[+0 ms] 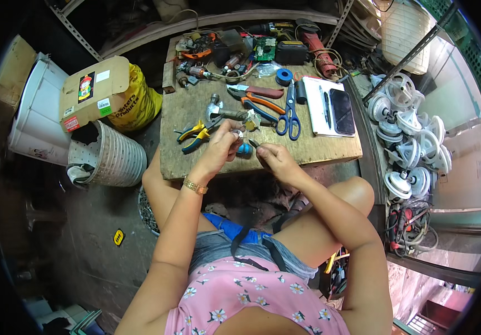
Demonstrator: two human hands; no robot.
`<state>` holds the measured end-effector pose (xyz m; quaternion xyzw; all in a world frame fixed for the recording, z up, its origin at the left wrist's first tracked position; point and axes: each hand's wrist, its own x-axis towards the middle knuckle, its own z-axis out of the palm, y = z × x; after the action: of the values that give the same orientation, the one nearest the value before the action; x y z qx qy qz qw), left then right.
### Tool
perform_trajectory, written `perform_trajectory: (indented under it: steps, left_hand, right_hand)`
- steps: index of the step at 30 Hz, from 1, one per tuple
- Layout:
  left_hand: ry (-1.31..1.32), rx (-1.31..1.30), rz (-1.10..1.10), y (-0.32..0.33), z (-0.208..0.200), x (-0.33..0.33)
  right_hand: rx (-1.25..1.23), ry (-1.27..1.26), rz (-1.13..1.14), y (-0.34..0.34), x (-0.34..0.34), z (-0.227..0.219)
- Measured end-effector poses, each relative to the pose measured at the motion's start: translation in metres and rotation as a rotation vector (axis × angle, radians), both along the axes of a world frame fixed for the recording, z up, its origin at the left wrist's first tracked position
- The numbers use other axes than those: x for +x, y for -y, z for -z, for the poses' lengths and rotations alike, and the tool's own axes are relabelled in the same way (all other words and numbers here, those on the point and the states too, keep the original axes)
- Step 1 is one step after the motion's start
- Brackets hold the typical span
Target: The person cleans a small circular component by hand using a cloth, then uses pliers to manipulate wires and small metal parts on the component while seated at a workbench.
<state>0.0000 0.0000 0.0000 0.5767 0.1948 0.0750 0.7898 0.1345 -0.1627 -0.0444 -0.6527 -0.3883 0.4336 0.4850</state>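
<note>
My left hand (224, 148), with a gold watch on its wrist, is closed over the front edge of the wooden table. Its fingertips pinch a small whitish-silver piece (239, 134), too small to name. To its right, my right hand (277, 161) is closed on a small dark pointed piece (253, 143), mostly hidden by the fingers. A blue cylindrical object (244, 149) shows between the hands. Beyond the left hand lie yellow-and-blue pliers (197, 135) and a hammer (213, 106). Blue-handled scissors (289, 118) lie past the right hand, beside orange-and-blue pliers (261, 105).
Red-handled pliers (257, 91), blue tape (284, 76), a notebook (316, 123) and a phone (342, 113) lie on the table (330, 149). Electrical parts and a green circuit board (265, 49) crowd its back. A perforated bin (115, 153) stands left; white wheel-like parts (408, 123) are heaped right.
</note>
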Motion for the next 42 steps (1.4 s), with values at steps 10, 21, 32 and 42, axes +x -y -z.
perform_trajectory:
  steps: [10,21,32,42]
  left_hand:
    - [0.112,0.782,-0.089,0.003,0.02,0.004]
    - [-0.132,1.001,0.007,0.014,0.001,0.001]
    - [-0.073,1.106,0.054,0.013,-0.001,-0.002]
    - [-0.034,1.093,0.075,0.012,0.002,0.0]
  right_hand:
    - [0.05,-0.048,-0.079,0.0,-0.001,-0.001]
    - [-0.015,-0.066,-0.025,-0.004,-0.002,-0.009]
    - [-0.085,-0.258,-0.012,-0.004,-0.005,-0.023]
    - [-0.064,-0.357,0.135,-0.006,-0.014,-0.006]
